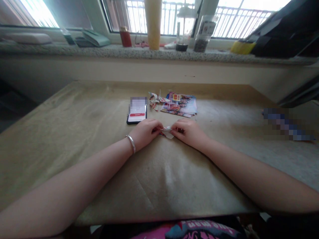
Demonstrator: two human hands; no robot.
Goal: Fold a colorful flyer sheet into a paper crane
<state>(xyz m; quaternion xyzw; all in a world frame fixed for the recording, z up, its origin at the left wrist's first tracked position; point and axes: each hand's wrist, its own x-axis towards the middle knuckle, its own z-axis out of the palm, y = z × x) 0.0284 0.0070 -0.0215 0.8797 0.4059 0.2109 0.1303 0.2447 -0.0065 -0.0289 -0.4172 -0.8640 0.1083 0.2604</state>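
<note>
Head view, folded paper: a small folded paper (168, 133) lies between the fingertips of both hands, over the table (174, 186), its white face showing towards six o'clock
Left hand: the left hand (146, 131) comes in from nine o'clock, fingers bent and thumb drawn up to them, grasping the paper's near edge in a pinch
Right hand: the right hand (188, 131) comes in from three o'clock, fingertips and thumb brought together on the opposite edge, likewise pinching it
Gap between hands: narrow, bridged by the paper; exactly how each fingertip sits on the folds is too small to tell
Left wrist: a silver bracelet (131, 144) circles it
Phone: at ten o'clock from the paper, a phone (137, 118) lies just beyond the left hand, screen lit, a red bar low on it
Folded pieces: at eleven o'clock, folded pieces (154, 98) with printed sides lie in a loose cluster
Printed sheets: at one o'clock, colourful printed sheets (184, 105) lie in an uneven stack, just beside the cluster
</note>
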